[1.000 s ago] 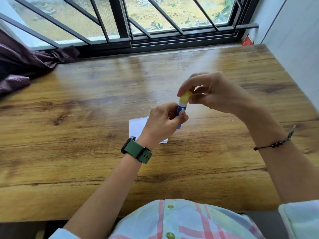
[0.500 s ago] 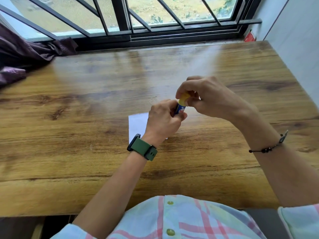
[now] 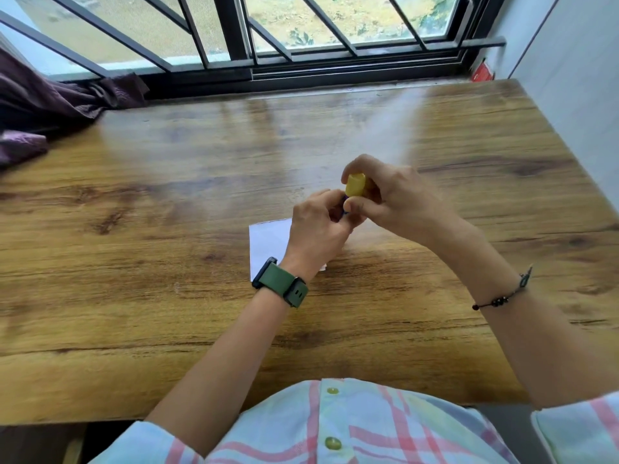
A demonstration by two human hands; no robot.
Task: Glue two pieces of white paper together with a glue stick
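Note:
Above the middle of the wooden table [image 3: 134,296], both hands meet around a glue stick. My left hand [image 3: 318,229] wraps the blue body, of which only a sliver [image 3: 344,199] shows between the fingers. My right hand [image 3: 398,202] pinches the yellow cap [image 3: 355,185] between thumb and fingers; whether the cap is on the stick or off I cannot tell. White paper [image 3: 268,242] lies flat on the table under my left hand and wrist, partly hidden, so I cannot tell one sheet from two.
A dark purple curtain [image 3: 50,105] lies bunched on the table's far left corner. A barred window [image 3: 234,35] runs along the far edge, with a small red object [image 3: 482,73] at its right end. A white wall [image 3: 576,78] borders the right side.
Both hands dropped closer to the table and drew together. The blue body, plainly visible a second ago, is now almost covered by my left hand, and the yellow cap tilts toward the camera.

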